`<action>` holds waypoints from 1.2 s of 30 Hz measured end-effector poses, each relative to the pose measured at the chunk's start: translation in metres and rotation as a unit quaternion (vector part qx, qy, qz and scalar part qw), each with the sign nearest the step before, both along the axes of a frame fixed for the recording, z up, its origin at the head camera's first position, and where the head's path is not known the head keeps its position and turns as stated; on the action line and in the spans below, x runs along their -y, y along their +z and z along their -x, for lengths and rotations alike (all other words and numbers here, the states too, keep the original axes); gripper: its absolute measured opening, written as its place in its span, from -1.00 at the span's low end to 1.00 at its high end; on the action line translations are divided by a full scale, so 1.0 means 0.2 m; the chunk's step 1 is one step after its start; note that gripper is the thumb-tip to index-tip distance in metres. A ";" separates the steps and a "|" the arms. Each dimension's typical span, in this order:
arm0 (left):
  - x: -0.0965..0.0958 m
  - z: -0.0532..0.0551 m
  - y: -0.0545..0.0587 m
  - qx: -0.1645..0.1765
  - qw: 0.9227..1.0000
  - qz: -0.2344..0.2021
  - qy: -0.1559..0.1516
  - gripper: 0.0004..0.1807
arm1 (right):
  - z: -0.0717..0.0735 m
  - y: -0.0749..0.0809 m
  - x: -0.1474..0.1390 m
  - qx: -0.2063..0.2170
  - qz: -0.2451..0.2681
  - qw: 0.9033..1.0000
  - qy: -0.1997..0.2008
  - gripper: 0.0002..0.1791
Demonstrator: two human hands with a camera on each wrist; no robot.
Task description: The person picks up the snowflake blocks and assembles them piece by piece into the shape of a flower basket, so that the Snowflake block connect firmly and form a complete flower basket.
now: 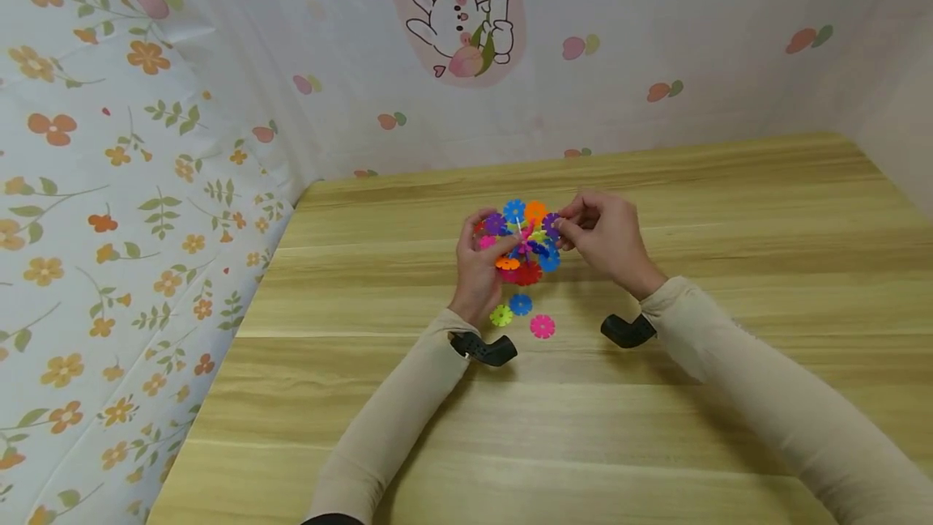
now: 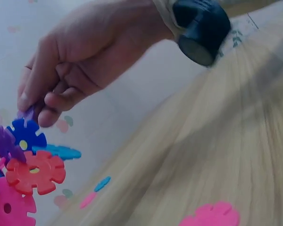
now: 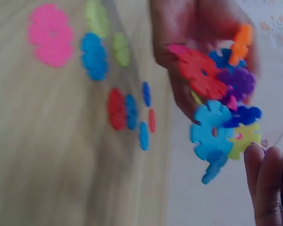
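My left hand [image 1: 477,274] holds a colourful cluster of slotted plastic snowflake discs [image 1: 529,274], joined edge to edge, above the table. Its thumb lies across the cluster's near side. At the cluster's right side, my right hand [image 1: 611,243] pinches a purple snowflake disc [image 1: 551,224] between thumb and fingers. In the left wrist view, the fingertips of the right hand [image 2: 85,56] are right at the top of the cluster, by a dark blue disc [image 2: 27,134]. A light blue disc [image 3: 212,129] faces the right wrist camera, and the pinched disc is mostly hidden there.
Loose on the wooden table [image 1: 408,420] lie a yellow-green disc [image 1: 501,315], a blue disc [image 1: 521,305] and a pink disc [image 1: 543,326]. Several more, including a red disc [image 3: 116,109], show in the right wrist view. A patterned cloth [image 1: 277,63] hangs behind and left.
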State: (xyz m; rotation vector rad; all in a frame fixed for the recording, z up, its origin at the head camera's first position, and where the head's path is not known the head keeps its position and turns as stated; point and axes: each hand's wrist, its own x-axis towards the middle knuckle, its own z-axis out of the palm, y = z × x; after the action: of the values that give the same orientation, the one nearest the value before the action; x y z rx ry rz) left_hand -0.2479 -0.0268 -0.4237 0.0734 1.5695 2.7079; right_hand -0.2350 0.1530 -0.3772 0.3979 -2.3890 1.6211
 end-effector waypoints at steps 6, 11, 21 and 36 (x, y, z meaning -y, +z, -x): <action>-0.01 -0.01 -0.01 0.012 1.000 0.022 -0.012 -0.46 | -0.02 0.00 -0.02 0.013 -0.009 1.000 0.016 -0.89; -0.01 -0.02 -0.01 0.005 0.998 0.065 -0.024 -0.41 | -0.01 0.00 -0.06 0.030 -0.038 0.999 0.010 -0.94; -0.05 -0.03 -0.01 0.010 0.999 0.033 -0.016 -0.51 | -0.06 -0.11 -0.01 -0.075 0.038 0.995 -0.054 -0.89; -0.03 -0.02 0.00 0.047 0.996 0.074 -0.011 -0.46 | -0.05 -0.18 0.02 -0.074 0.072 0.994 -0.047 -0.90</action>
State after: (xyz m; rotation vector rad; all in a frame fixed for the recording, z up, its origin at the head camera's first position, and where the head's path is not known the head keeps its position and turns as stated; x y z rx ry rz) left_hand -0.2431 -0.0217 -0.4243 -0.0379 1.7244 2.5274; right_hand -0.2244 0.1497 -0.4126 0.3596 -2.1350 1.6480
